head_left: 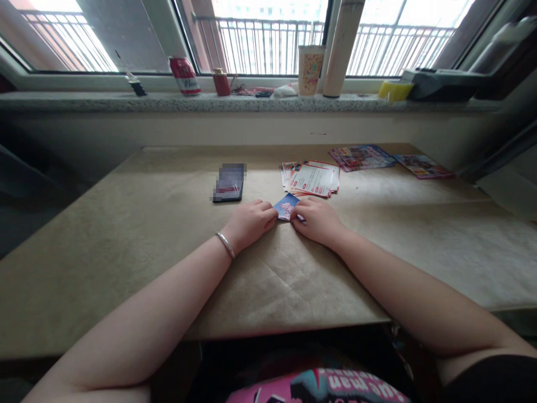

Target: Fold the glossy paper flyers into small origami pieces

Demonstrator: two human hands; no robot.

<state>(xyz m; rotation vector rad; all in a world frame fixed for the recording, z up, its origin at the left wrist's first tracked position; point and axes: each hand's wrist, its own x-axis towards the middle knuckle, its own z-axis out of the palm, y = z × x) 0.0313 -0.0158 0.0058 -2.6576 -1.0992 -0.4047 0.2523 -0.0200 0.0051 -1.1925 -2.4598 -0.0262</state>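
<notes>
A small blue card or paper packet (pixel 287 206) with pink and white printing lies at the middle of the table, between my hands. My left hand (pixel 253 221), with a silver bangle on its wrist, has its fingers closed at the packet's left edge. On the opposite edge my right hand (pixel 315 219) pinches with curled fingers, covering part of the print. Just beyond sits a loose pile of white cards with red borders (pixel 315 178). A dark phone (pixel 230 182), partly pixelated, rests beyond my left hand.
Colourful printed sheets (pixel 363 157) are stacked at the back right, with another small stack (pixel 423 166) beside them. On the stone windowsill (pixel 235 103) stand a red can (pixel 184 75), a red lighter-like container (pixel 221 82), a patterned cup (pixel 310 71) and yellow tape (pixel 395 90).
</notes>
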